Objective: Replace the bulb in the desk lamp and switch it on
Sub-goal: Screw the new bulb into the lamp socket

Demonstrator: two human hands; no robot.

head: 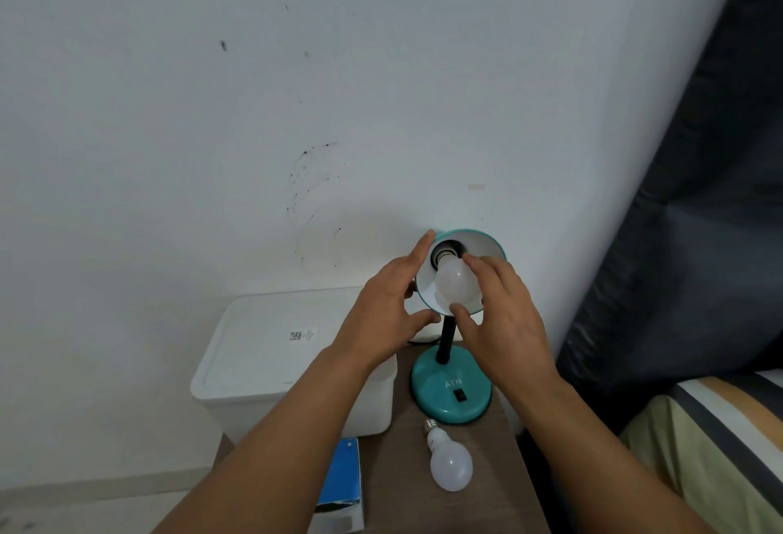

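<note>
A teal desk lamp stands on a small brown table [394, 466], its round base [450, 393] bearing a black rocker switch [460, 396]. The shade [487, 239] is tipped towards me. A white bulb [455, 279] sits at the socket inside the shade. My right hand [502, 321] holds this bulb with thumb below and fingers above. My left hand [387, 305] cups the shade's left rim, index finger along its top edge and thumb under it. A second white bulb [450, 463] lies on the table in front of the base, screw cap pointing away from me.
A white lidded bin [271, 364] stands left of the lamp against the white wall. A blue box [341, 478] lies at the table's near left corner. A dark curtain [678, 237] hangs on the right, with striped bedding [720, 440] below it.
</note>
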